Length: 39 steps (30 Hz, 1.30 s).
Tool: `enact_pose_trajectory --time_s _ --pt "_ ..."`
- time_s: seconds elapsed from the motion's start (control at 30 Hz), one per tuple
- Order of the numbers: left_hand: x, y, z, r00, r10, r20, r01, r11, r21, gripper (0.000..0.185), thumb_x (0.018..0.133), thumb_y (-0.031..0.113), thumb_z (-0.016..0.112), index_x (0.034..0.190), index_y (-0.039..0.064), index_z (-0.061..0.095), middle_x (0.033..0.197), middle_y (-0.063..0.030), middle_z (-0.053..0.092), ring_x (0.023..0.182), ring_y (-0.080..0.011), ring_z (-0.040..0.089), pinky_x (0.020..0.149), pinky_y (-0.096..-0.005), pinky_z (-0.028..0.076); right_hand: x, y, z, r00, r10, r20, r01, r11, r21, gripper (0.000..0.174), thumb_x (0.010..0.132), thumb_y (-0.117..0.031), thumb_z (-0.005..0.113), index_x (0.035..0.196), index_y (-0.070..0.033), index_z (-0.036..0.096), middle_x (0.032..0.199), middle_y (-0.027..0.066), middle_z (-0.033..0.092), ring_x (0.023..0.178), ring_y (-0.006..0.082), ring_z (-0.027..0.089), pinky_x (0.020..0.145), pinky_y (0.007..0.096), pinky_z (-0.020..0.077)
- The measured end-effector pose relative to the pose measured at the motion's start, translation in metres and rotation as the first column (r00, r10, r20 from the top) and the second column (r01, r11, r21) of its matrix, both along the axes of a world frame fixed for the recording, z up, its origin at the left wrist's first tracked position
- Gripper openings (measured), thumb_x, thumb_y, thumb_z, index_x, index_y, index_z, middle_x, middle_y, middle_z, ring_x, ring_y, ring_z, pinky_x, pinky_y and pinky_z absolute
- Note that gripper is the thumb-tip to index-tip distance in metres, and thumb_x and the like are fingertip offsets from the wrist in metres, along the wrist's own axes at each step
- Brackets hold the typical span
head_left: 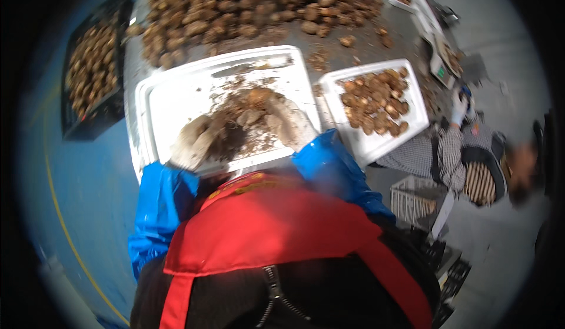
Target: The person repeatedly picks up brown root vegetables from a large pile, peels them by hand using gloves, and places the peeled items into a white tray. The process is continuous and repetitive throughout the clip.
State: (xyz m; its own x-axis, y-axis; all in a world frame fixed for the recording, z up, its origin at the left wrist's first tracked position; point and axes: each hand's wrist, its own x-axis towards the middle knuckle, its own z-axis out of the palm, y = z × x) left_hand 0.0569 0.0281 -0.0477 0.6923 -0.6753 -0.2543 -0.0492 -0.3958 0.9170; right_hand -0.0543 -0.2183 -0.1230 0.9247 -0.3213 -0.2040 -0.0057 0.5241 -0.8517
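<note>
A white plastic tray (pixel 165 104) lies right before me, strewn with dark soil and root scraps. Both my hands wear soiled pale gloves and reach into it. On its left side, my left hand (pixel 194 139) curls beside a dark brown clump (pixel 231 132); whether it grips the clump is hidden by blur. My right hand (pixel 287 124) bends inward from the right, its fingers next to a brown corm or tuber (pixel 259 96). I cannot tell if it holds that piece. Near the tray's far rim lies a knife-like tool (pixel 234 69), its pale handle to the right.
A heap of brown corms (pixel 229 9) covers the table's far side. To the right stands a smaller white tray (pixel 362 152) of corms. A black crate (pixel 90 126) of corms is at left. Beyond a scale (pixel 441 71), a gloved co-worker (pixel 454 152) sits near a grey crate (pixel 410 201).
</note>
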Motion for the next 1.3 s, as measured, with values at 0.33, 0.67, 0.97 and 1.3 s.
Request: enact_pose_trajectory --time_s 0.33,0.67,0.97,1.3 --pt "0.000 0.010 -0.029 0.948 0.067 -0.311 -0.110 0.986 -0.122 0.019 0.099 0.019 0.060 0.103 0.002 0.066 0.087 -0.0032 0.064 0.077 -0.0125 0.058 0.073 -0.0263 0.047 -0.017 -0.109 0.046 0.845 -0.535 -0.009 0.451 0.704 0.549 0.049 0.103 -0.052 0.050 0.105 -0.004 0.062 0.079 0.0101 0.062 0.059 0.0176 0.053 0.055 0.0333 0.0493" --pt "0.000 0.003 -0.057 0.992 0.019 -0.123 -0.051 0.963 -0.264 0.020 0.100 0.007 0.048 0.104 -0.001 0.066 0.100 -0.0091 0.068 0.082 -0.0136 0.061 0.074 -0.0280 0.049 0.008 -0.104 0.031 0.964 -0.265 0.033 0.253 0.946 0.203 0.026 0.097 -0.012 0.064 0.119 0.003 0.063 0.090 0.0162 0.071 0.072 0.0236 0.067 0.064 0.0321 0.0567" --pt "0.003 0.011 -0.088 0.970 0.181 -0.162 -0.197 0.976 -0.089 0.022 0.102 0.023 0.058 0.106 0.003 0.068 0.084 -0.0056 0.065 0.074 -0.0152 0.058 0.068 -0.0331 0.049 0.122 -0.085 0.056 0.971 0.085 -0.222 -0.169 0.903 -0.394 0.039 0.098 -0.013 0.066 0.134 0.000 0.058 0.113 0.0163 0.070 0.098 0.0174 0.068 0.082 0.0261 0.0559" --pt "-0.001 0.008 -0.091 0.937 0.172 -0.305 -0.249 0.940 -0.234 0.027 0.103 0.020 0.056 0.117 -0.002 0.063 0.103 -0.0093 0.067 0.090 -0.0162 0.060 0.079 -0.0305 0.050 0.302 -0.088 0.110 0.970 -0.020 -0.241 -0.242 -0.098 -0.965 0.070 0.088 -0.038 0.073 0.144 -0.003 0.050 0.137 0.0227 0.057 0.124 0.0348 0.059 0.103 0.0402 0.0512"
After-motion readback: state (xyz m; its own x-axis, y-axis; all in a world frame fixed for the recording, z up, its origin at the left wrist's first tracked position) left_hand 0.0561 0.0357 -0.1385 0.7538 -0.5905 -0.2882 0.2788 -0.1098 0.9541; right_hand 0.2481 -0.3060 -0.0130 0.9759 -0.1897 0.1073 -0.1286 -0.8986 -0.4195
